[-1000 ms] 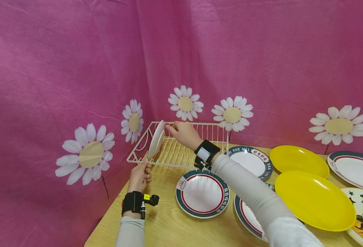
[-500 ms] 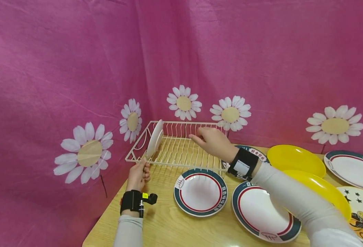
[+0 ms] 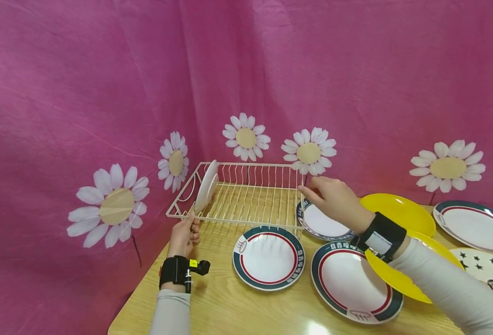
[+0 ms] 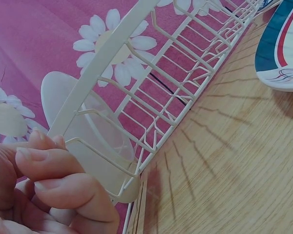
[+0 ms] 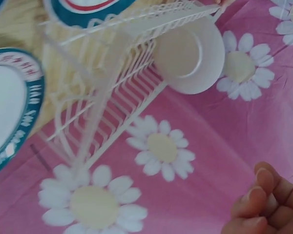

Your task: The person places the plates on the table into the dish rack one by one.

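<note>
A white wire dish rack [image 3: 238, 222] stands at the back of the table. In its left end a white plate [image 3: 206, 188] stands on edge. My left hand [image 3: 184, 236] grips the rack's front rail near the left corner, right below that plate; in the left wrist view its fingers [image 4: 63, 170] curl at the rail [image 4: 93, 73]. My right hand [image 3: 334, 200] hangs in the air just right of the rack, fingers loosely bent, holding nothing. Beneath it lies a blue-rimmed plate [image 3: 321, 222], partly hidden. The right wrist view shows the standing plate [image 5: 205, 58] from its back.
Two more blue-rimmed plates [image 3: 268, 258] [image 3: 355, 284] lie in front of the rack. To the right are yellow plates [image 3: 401, 214], another blue-rimmed plate [image 3: 476, 228] and a star-patterned plate [image 3: 481, 265]. A pink flowered cloth [image 3: 355, 70] hangs behind and at the left.
My right hand has moved away from the standing plate, rightward across the rack to beyond its right end. The left hand keeps its place on the rail, and the plate stays upright.
</note>
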Demonstrator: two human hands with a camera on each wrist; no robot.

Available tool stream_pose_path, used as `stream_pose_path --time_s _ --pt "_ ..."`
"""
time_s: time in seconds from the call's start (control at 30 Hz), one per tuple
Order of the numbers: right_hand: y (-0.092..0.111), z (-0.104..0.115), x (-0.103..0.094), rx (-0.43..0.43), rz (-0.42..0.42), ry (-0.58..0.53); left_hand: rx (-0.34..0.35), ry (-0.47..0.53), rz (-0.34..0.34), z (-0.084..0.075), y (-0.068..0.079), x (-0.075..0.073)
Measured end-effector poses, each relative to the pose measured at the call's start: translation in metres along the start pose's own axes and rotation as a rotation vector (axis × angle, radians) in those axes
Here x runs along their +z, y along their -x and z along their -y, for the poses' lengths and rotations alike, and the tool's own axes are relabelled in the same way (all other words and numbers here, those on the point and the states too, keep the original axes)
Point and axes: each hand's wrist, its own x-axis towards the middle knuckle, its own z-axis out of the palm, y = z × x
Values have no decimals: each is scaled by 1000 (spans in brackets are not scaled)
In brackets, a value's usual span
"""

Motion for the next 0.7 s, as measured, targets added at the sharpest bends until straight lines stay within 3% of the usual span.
stream_pose_path --time_s 0.43,0.7 --pt "67 -49 -29 243 127 34 -9 -3 18 -1 0 -3" --pt "109 -84 -47 299 45 93 -10 -12 36 0 1 -3"
